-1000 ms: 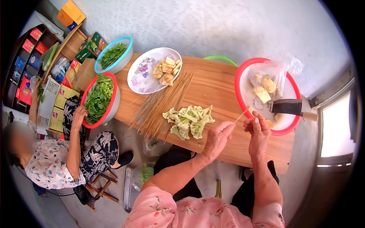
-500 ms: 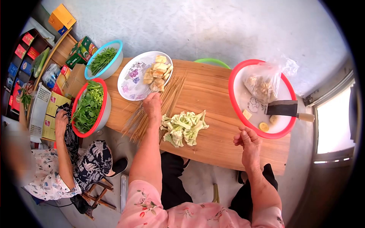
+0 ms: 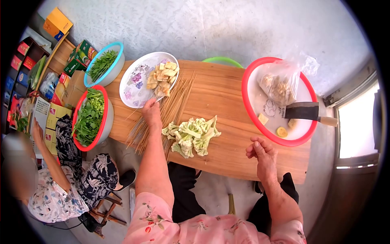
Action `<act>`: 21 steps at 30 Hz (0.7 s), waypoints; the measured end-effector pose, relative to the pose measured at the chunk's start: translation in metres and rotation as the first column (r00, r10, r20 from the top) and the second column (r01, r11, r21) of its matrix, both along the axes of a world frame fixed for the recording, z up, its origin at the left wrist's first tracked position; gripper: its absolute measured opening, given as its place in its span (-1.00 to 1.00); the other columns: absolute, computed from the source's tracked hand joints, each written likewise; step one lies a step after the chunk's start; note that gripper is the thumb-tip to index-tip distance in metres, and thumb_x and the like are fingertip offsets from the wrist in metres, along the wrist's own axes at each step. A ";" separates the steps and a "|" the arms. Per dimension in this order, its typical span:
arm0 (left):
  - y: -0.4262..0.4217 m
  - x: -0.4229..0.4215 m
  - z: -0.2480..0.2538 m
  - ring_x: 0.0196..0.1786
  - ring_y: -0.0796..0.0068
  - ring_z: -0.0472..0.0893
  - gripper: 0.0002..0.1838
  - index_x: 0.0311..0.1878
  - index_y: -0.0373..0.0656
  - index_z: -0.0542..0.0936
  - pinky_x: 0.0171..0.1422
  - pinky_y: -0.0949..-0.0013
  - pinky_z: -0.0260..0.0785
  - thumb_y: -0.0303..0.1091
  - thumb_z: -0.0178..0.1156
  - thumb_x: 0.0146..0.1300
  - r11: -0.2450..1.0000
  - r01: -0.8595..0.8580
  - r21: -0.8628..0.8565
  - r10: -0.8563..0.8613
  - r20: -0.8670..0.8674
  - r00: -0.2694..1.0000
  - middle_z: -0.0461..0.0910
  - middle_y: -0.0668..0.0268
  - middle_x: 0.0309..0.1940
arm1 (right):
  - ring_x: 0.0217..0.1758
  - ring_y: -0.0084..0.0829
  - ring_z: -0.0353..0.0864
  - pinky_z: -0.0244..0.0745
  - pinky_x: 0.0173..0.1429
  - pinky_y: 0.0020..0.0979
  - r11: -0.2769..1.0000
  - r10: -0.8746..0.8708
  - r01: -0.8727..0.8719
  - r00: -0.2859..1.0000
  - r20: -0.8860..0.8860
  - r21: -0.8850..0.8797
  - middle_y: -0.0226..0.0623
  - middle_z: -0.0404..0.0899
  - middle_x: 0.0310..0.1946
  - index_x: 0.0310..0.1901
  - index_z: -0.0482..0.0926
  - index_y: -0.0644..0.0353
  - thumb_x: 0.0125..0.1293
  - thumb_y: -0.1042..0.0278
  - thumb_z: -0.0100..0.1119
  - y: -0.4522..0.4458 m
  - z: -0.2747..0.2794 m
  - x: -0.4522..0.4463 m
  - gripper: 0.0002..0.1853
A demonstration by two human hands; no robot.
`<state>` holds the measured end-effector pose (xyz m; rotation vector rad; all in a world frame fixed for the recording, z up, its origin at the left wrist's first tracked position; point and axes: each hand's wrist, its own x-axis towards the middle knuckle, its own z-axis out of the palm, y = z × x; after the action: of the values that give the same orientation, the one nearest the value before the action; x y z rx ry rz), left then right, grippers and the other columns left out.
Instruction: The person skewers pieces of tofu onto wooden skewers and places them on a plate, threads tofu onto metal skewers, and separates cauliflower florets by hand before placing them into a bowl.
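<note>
My left hand (image 3: 151, 114) is at the near rim of a white flower-patterned plate (image 3: 131, 77), its fingers pinched together; what they hold, if anything, I cannot make out. Pale yellow, brown-edged food pieces (image 3: 163, 76) are heaped on the plate's right side. Thin wooden skewers (image 3: 178, 95) lie in a loose bundle beside and under my left hand. Cut cauliflower florets (image 3: 194, 134) form a pile to the right of that forearm. My right hand (image 3: 265, 156) hovers over the table's near edge, fingers curled in with the thumb against them and nothing visible inside.
A red-rimmed basin (image 3: 252, 99) at right holds a bagged food, small pieces and a cleaver (image 3: 302, 110), its handle jutting past the rim. Two basins of greens (image 3: 91, 116) stand left, near a seated person (image 3: 61, 187). A green rim (image 3: 223, 61) shows behind the wooden table (image 3: 231, 158).
My left hand has shifted slightly left along the plate's near rim, away from the food pieces. My right hand stays nearly still. The other person's hand has moved left. The view has shifted a little.
</note>
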<state>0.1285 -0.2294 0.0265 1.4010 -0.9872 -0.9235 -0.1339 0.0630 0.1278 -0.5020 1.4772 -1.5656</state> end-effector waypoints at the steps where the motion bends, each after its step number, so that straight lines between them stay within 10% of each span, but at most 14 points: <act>1: 0.002 0.001 0.002 -0.51 0.65 0.45 -0.78 -0.20 -0.30 0.61 -0.50 0.59 0.25 -0.58 0.15 0.03 1.000 0.002 0.001 -0.002 0.004 1.000 0.55 0.38 -0.49 | -0.46 -0.55 0.51 0.44 -0.30 -0.52 1.000 -0.001 0.001 1.000 -0.004 0.000 -0.31 0.57 -0.51 -0.13 0.54 0.30 0.31 0.40 0.05 0.000 0.000 0.000 -0.81; 6: 0.014 0.001 0.021 -0.22 0.15 0.55 -0.71 -0.18 -0.28 0.59 -0.07 0.21 0.37 -0.39 0.12 0.00 1.000 0.009 0.011 -0.014 0.664 0.748 0.59 0.14 -0.30 | -0.47 -0.56 0.50 0.43 -0.31 -0.52 1.000 -0.014 0.014 1.000 0.007 -0.008 -0.33 0.57 -0.51 -0.14 0.55 0.30 0.31 0.41 0.04 0.001 -0.001 0.000 -0.82; 11: 0.031 -0.010 0.047 -0.18 0.19 0.56 -0.71 -0.19 -0.29 0.59 -0.06 0.20 0.36 -0.33 0.11 0.06 0.956 0.035 -0.290 0.184 0.690 0.700 0.59 0.10 -0.29 | -0.48 -0.57 0.50 0.42 -0.31 -0.54 0.999 0.001 -0.001 1.000 -0.008 0.034 -0.35 0.56 -0.51 -0.14 0.55 0.30 0.32 0.40 0.04 0.006 -0.001 -0.001 -0.82; 17: 0.061 -0.020 0.068 -0.52 0.36 0.56 -0.80 -0.36 -0.31 0.63 -0.33 0.36 0.40 -0.35 0.16 0.05 0.947 0.321 -0.023 -0.269 0.492 0.828 0.61 0.20 -0.56 | -0.47 -0.59 0.50 0.41 -0.33 -0.56 0.999 0.021 -0.022 0.999 -0.030 -0.026 -0.36 0.56 -0.51 -0.12 0.55 0.29 0.32 0.40 0.03 0.005 0.000 -0.009 -0.81; 21: 0.073 0.026 0.067 -0.61 0.43 0.53 -0.79 -0.42 -0.29 0.63 -0.40 0.42 0.39 -0.31 0.18 0.04 0.950 0.211 0.228 -0.298 0.477 0.827 0.58 0.24 -0.65 | -0.47 -0.59 0.49 0.40 -0.33 -0.56 0.999 0.043 -0.044 0.998 -0.052 -0.013 -0.36 0.56 -0.51 -0.12 0.55 0.29 0.32 0.40 0.02 0.008 0.003 -0.008 -0.81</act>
<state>0.1548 -0.1566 0.0939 1.7312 -1.5570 -0.8594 -0.1421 0.0710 0.1304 -0.5834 1.4855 -1.5402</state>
